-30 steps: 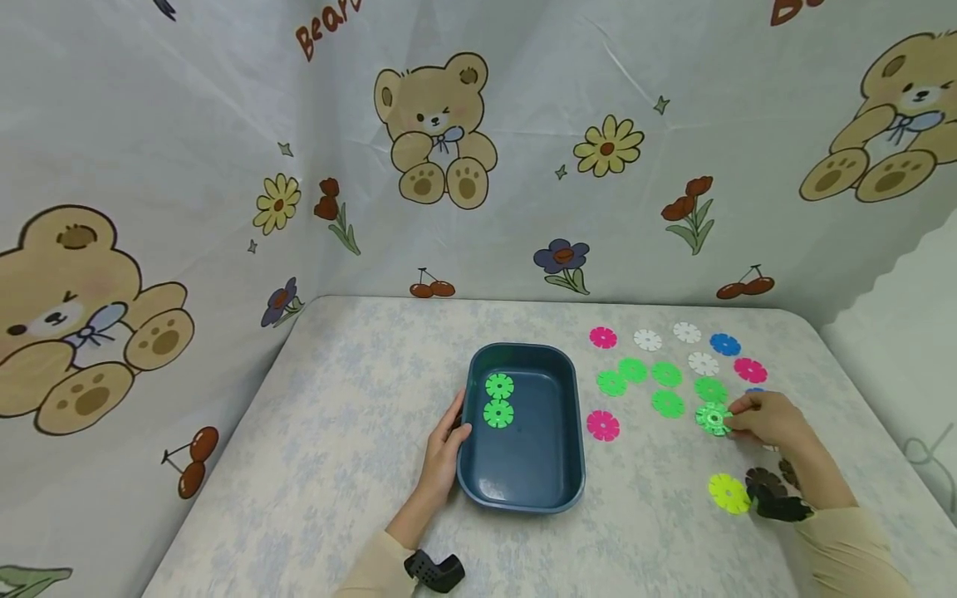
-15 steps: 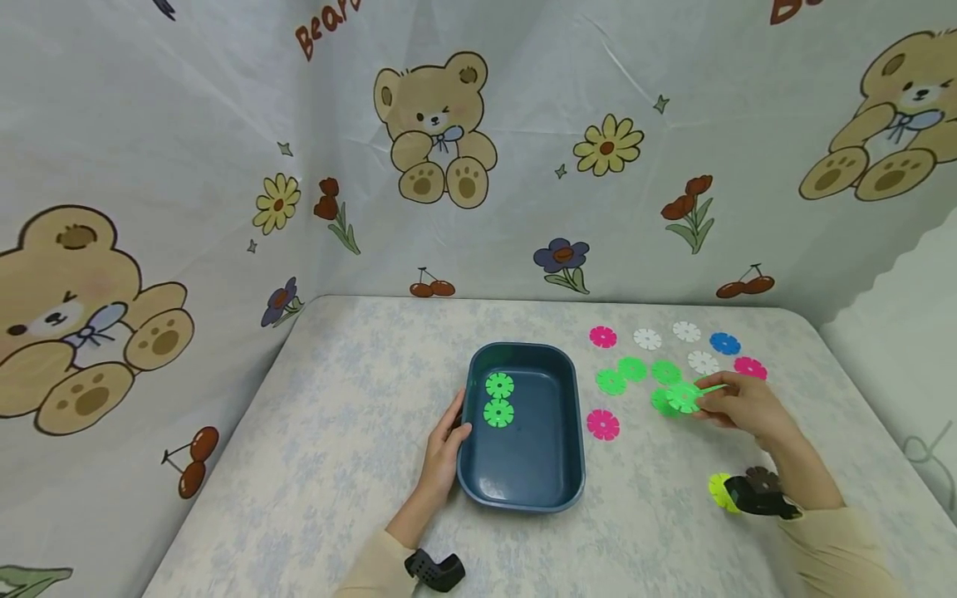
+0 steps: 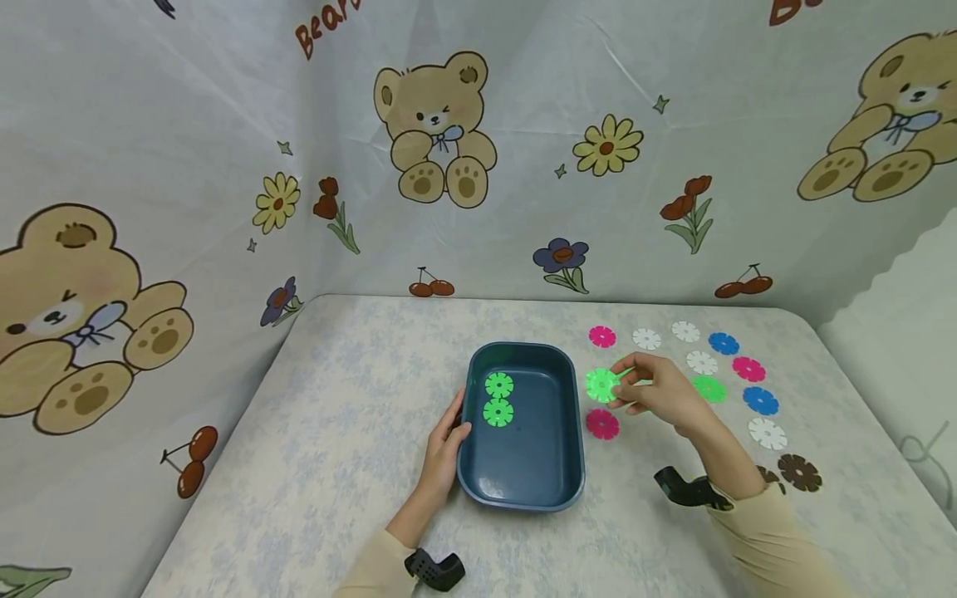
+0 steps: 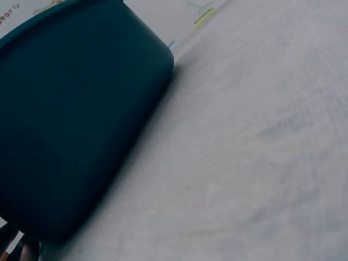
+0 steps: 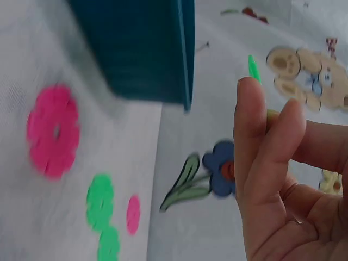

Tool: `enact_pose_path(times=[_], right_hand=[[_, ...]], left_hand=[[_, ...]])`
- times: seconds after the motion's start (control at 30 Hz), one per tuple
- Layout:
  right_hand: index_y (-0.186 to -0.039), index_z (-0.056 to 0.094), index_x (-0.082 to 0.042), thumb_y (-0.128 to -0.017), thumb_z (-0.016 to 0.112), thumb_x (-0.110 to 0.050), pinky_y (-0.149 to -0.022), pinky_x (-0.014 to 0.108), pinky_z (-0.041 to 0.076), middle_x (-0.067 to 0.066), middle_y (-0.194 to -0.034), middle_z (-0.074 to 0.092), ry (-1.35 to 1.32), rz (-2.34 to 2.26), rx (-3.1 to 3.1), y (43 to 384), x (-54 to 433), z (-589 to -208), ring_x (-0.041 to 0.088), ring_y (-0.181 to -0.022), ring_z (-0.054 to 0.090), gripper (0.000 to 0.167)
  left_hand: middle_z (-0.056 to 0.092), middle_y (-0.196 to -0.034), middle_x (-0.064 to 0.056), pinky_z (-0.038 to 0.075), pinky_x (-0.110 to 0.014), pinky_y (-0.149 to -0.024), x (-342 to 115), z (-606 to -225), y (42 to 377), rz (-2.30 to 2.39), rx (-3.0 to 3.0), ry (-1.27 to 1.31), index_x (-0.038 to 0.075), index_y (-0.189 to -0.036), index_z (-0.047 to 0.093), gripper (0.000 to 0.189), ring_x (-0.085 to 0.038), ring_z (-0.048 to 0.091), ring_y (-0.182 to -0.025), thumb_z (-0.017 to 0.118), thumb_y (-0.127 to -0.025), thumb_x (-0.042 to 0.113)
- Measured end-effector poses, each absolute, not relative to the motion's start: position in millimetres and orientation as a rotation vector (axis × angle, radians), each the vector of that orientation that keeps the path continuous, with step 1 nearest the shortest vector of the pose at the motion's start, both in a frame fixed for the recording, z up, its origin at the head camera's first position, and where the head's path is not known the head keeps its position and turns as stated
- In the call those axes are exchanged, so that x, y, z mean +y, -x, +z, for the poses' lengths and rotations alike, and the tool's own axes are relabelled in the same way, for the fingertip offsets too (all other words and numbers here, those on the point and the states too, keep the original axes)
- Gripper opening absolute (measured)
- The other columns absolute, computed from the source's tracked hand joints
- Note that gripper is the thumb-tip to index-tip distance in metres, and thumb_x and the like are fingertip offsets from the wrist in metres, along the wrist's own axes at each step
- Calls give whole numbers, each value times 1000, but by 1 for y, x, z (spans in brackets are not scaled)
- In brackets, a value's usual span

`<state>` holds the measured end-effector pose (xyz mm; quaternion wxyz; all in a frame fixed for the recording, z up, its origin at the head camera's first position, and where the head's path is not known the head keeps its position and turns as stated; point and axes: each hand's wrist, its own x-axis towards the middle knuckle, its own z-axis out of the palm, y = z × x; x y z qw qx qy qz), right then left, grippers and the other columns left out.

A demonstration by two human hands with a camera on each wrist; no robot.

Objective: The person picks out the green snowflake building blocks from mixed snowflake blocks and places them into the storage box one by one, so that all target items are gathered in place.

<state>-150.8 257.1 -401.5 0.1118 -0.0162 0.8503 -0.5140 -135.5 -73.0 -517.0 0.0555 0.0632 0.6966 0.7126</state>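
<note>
My left hand grips the left rim of a dark blue plastic tray, thumb at the rim and fingers along the outer wall. Two green notched discs, like snowflake building pieces, lie inside it. Just right of the tray, my right hand pinches a bright green snowflake disc between thumb and fingers. In the right wrist view this disc shows edge-on past the fingertips, level with the tray. The left wrist view shows mostly the tray's outer wall.
Pink discs lie beside the tray, and more green discs lie under the right hand. White, blue, brown and other coloured discs are spread over the right of the table. A bear-print curtain hangs behind.
My right hand has moved left from the far-right discs toward the tray, carrying green. The yellow disc is now hidden behind the right forearm. The left hand and tray stay put.
</note>
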Motion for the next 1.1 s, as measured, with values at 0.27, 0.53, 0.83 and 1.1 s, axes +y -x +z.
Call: enact_pose_path(times=[0.27, 0.53, 0.83, 1.1], right_hand=[[-119, 54, 10, -91, 63, -2, -61, 30, 58, 16, -86, 56, 183, -1542, 2429, 159, 205, -399, 35, -78, 73, 31], [-109, 57, 8, -89, 62, 5, -64, 43, 59, 15, -76, 60, 286, -1461, 2358, 168, 162, -420, 35, -74, 73, 21], [-102, 60, 7, -85, 65, 7, -58, 38, 58, 11, -69, 60, 290, -1368, 2284, 165, 134, -451, 26, -64, 72, 18], [-101, 61, 8, -83, 67, 8, -56, 34, 57, 15, -72, 62, 252, -1381, 2243, 165, 125, -462, 25, -62, 72, 19]], left_hand=[[26, -161, -1, 24, -8, -105, -73, -517, 135, 2172, 2107, -178, 20, -154, 32, 54, -20, 20, -149, 44, -102, 14], [27, -161, -1, 23, -8, -106, -73, -517, 135, 2165, 2110, -171, 19, -154, 32, 53, -20, 20, -149, 43, -102, 14], [26, -161, -3, 25, -5, -102, -72, -517, 135, 2179, 2082, -177, 15, -155, 30, 54, -22, 21, -149, 44, -102, 15], [28, -161, -3, 27, -6, -102, -73, -518, 136, 2190, 2083, -177, 17, -154, 32, 54, -22, 24, -148, 44, -102, 13]])
